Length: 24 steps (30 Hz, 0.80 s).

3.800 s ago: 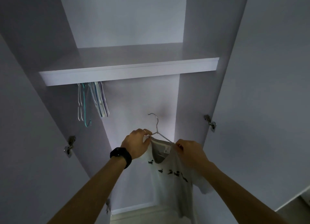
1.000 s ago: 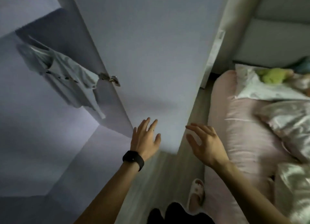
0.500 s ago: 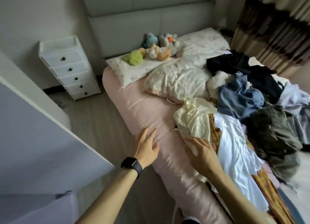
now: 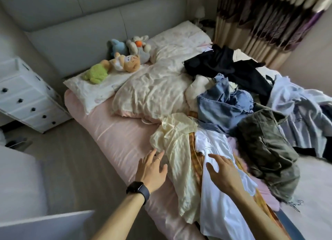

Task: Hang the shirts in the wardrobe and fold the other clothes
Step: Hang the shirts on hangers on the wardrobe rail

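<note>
Hovering spread and empty at the bed's (image 4: 116,132) near edge, left hand (image 4: 151,168) beside cream shirt (image 4: 177,146), right hand (image 4: 222,171) over white shirt (image 4: 213,142); yanking one likely drags overlapped layers off.

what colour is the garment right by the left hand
Pale yellow garment, crinkled, by the left hand; head view, the only one.

Black watch (image 4: 138,189); thin ring (image 4: 158,159) on left hand (image 4: 151,169).
</note>
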{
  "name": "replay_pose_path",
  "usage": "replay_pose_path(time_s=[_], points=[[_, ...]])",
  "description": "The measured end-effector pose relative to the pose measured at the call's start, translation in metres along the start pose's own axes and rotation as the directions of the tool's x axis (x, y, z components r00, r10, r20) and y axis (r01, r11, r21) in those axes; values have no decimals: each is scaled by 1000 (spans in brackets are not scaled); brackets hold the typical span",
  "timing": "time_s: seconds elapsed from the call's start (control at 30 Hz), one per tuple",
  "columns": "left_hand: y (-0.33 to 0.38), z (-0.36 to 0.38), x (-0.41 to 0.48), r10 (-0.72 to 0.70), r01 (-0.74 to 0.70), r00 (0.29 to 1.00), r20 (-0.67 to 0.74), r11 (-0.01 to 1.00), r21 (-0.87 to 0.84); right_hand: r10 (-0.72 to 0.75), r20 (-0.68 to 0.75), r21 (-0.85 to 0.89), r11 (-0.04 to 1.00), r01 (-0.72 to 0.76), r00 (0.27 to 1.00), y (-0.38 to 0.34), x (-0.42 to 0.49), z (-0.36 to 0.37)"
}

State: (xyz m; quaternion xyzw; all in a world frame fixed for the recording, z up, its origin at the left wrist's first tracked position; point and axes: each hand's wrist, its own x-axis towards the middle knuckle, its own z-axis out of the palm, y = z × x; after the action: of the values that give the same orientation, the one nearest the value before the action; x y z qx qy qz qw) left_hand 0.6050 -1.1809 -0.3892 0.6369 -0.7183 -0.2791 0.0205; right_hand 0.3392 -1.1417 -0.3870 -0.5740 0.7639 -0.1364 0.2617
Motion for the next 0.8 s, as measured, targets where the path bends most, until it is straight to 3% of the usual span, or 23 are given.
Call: replay_pose_path(time_s=[0.27, 0.43, 0.53, 0.67, 0.8], points=[[26, 87, 122, -29, 32, 982, 187, 999, -17, 200, 129, -105, 977, -187, 971, 60, 116, 25], [16, 161, 178, -7, -25, 958, 287, 994, 107, 292, 184, -19, 956, -293, 939, 82, 176, 75], [8, 183, 189, -17, -31, 944, 331, 990, 139, 322, 240, -90, 947, -309, 916, 87, 199, 100], [1, 187, 193, -7, -37, 937, 350, 992, 118, 299, 75, -103, 951, -291, 951, 91, 203, 111], [1, 171, 184, -9, -44, 915, 402, 991, 124, 273, -127, 89, 961, -263, 954, 81, 181, 93]])
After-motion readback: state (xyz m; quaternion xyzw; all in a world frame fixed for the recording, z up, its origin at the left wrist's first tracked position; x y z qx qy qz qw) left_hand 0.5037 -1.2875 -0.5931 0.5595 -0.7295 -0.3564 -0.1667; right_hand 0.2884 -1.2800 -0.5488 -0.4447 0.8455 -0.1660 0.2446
